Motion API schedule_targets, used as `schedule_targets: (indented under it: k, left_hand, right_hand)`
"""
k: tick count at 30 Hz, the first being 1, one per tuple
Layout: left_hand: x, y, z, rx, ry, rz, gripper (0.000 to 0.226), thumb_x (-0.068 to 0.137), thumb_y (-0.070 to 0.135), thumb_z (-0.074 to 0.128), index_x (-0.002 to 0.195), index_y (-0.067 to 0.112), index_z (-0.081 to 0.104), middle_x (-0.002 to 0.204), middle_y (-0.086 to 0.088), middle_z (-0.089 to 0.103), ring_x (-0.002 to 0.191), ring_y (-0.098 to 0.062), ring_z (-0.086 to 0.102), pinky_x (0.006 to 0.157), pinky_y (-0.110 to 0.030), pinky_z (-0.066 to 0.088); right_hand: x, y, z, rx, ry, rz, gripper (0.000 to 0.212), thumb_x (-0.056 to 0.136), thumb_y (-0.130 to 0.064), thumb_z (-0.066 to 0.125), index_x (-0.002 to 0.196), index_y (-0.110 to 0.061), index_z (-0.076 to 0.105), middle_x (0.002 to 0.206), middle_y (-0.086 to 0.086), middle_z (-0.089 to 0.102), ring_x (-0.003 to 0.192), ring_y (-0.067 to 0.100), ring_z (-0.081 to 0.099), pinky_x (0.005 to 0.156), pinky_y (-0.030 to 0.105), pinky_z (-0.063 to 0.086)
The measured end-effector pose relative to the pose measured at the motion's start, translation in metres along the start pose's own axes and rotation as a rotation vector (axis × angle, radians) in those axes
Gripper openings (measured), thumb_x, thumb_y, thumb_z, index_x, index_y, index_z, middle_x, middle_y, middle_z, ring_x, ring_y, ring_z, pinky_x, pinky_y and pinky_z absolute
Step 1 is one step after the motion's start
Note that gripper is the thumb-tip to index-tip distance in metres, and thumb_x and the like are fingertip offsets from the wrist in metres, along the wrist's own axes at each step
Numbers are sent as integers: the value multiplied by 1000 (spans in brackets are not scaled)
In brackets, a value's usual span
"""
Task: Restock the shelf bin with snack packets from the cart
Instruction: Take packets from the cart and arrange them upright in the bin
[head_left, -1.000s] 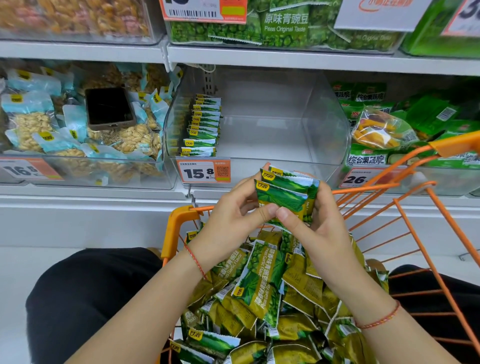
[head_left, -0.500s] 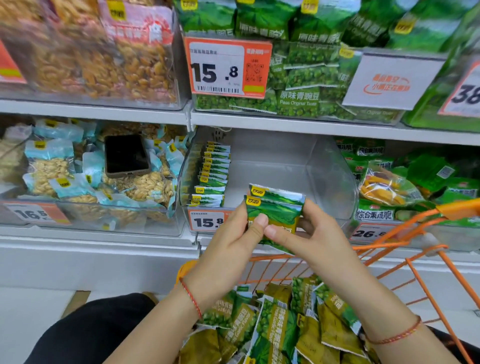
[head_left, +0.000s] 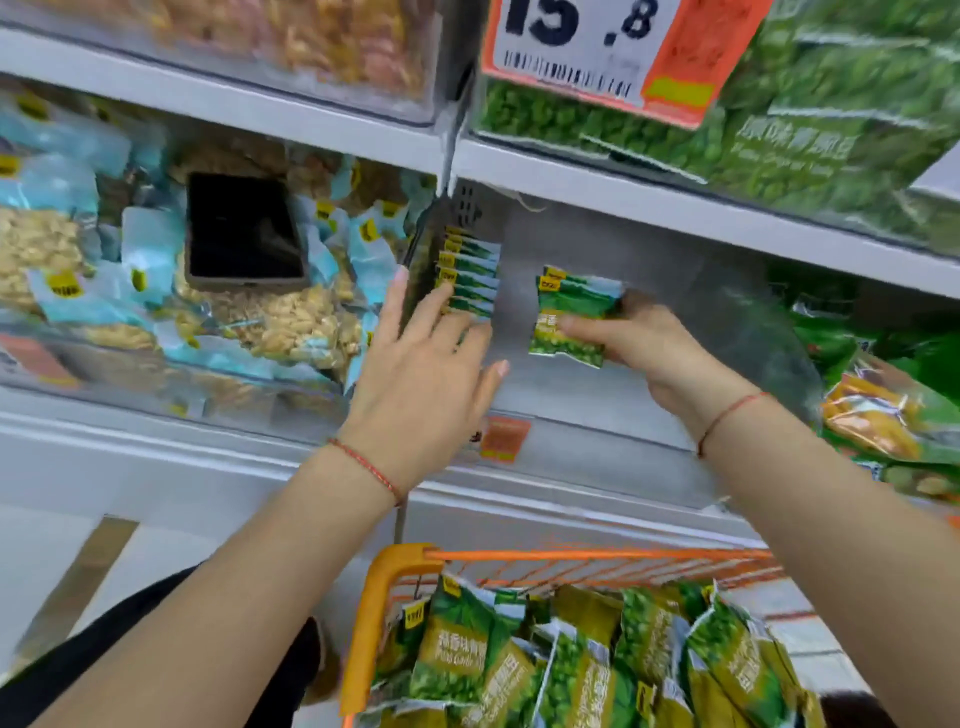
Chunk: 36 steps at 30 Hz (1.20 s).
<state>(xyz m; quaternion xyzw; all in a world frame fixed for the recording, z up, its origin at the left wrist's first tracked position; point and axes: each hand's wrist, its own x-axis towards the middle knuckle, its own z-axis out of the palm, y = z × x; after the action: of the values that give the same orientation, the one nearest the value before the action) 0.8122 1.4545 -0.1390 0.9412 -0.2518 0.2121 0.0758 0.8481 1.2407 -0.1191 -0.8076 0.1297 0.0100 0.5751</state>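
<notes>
Both hands have risen from above the orange wire cart (head_left: 400, 577) into the clear plastic shelf bin (head_left: 649, 291). Right hand (head_left: 639, 338) pinches upright green snack packets (head_left: 574, 317); left hand (head_left: 426, 358), fingers spread, steadies the stacked row (head_left: 470, 275) just left.

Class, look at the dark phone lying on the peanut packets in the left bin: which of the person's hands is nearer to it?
Left. The left hand reaches up just right of the phone, fingers spread against the stacked green packets. The right hand is farther right, gripping a bundle of packets.

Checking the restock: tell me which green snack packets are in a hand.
The small bunch gripped by the right hand inside the bin; the row stands untouched.
</notes>
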Motion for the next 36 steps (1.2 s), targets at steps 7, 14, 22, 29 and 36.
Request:
schedule_targets:
  k: [7,14,22,29,36]
  left_hand:
    - [7,-9,9,91,37,-27,41,95,38,40,97,11,71,98,-7,69,119,-33,52,115,-54,9]
    - [9,-9,13,95,78,-40,41,95,37,40,95,12,72,95,-4,70,116,-29,54,117,-51,9]
    - [10,-10,16,70,146,-40,36,94,33,43,93,13,73,92,-2,70,114,-27,56,116,-51,15]
    - [10,-8,16,53,160,-54,35,94,32,43,91,14,73,91,-2,69,113,-27,57,115,-50,17]
    - [9,-10,16,45,161,-36,33,94,32,45,93,15,73,92,-1,70,113,-27,57,116,-49,16]
  right_hand:
    - [87,24,28,-104,47,90,46,73,-14,81,114,-4,65,112,11,69,97,21,66,84,29,54]
    - [120,36,45,-88,-14,88,57,71,-6,81,123,-1,58,119,12,65,108,24,63,92,33,52]
    - [125,39,59,-61,166,106,18,81,-11,73,98,-9,67,98,8,66,95,24,64,93,37,51]
    - [123,33,69,-273,165,-1,32,88,-22,65,117,-10,61,114,7,65,102,23,59,84,28,47]
    - [121,42,63,-335,252,45,39,88,-30,66,120,-9,59,118,10,64,109,28,59,74,24,40]
